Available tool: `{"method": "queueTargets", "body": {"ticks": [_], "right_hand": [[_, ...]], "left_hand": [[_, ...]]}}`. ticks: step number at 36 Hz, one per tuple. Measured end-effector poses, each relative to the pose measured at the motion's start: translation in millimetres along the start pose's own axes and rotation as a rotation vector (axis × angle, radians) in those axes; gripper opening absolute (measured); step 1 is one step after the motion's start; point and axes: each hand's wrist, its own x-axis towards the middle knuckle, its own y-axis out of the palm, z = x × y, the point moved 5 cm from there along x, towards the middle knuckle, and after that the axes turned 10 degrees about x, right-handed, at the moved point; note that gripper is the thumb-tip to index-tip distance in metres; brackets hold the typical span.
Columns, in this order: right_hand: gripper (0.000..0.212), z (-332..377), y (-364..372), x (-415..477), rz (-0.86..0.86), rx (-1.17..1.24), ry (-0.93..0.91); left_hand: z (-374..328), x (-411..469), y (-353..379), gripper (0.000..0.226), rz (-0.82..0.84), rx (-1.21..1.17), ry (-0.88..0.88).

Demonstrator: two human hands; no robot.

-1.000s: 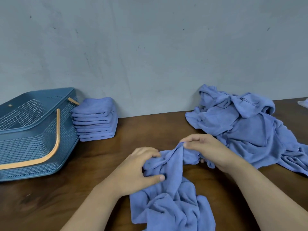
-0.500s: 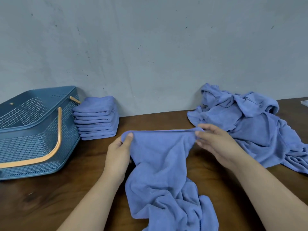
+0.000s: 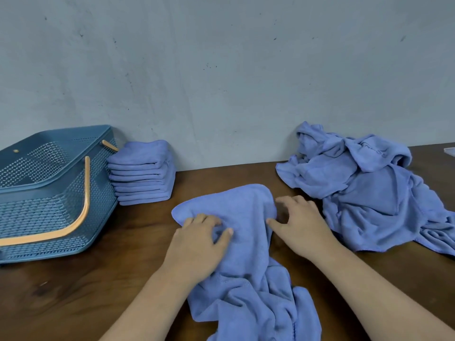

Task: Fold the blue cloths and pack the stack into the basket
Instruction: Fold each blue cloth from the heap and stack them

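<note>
I see the cloth (image 3: 246,217) on the bench (image 3: 110,279), its long axis running away from me and its near end rumpled. The left hand (image 3: 197,242) presses on it with loose fingers. The right hand (image 3: 300,225), fingers spread and holding nothing, touches its right edge. Both are equally near.

free: table (image 3: 221,177) strip between folded stack (image 3: 144,173) and loose pile (image 3: 369,193) | blocked: basket (image 3: 54,200) left, wall (image 3: 221,82) behind

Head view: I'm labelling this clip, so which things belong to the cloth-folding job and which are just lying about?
Job in hand: front cloth, with the left hand resting on it and the right hand at its edge; folded stack; unfolded pile; basket.

Lying about: pale object at the far right of the table, too cropped to identify.
</note>
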Motion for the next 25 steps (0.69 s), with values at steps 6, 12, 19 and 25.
{"method": "queueTargets", "body": {"ticks": [6, 12, 19, 25], "right_hand": [[0.014, -1, 5, 7, -0.031, -0.093, 0.021], [0.027, -7, 2, 19, -0.118, 0.603, 0.13], [0.026, 0, -3, 13, -0.002, 0.958, 0.37], [0.029, 11, -15, 4, 0.256, 0.961, 0.276]], "left_hand": [[16, 9, 15, 0.064, 0.089, -0.025, 0.071], [33, 15, 18, 0.06, 0.113, 0.01, -0.013], [42, 17, 14, 0.06, 0.06, 0.102, -0.201], [51, 17, 7, 0.056, -0.03, 0.052, -0.274]]}}
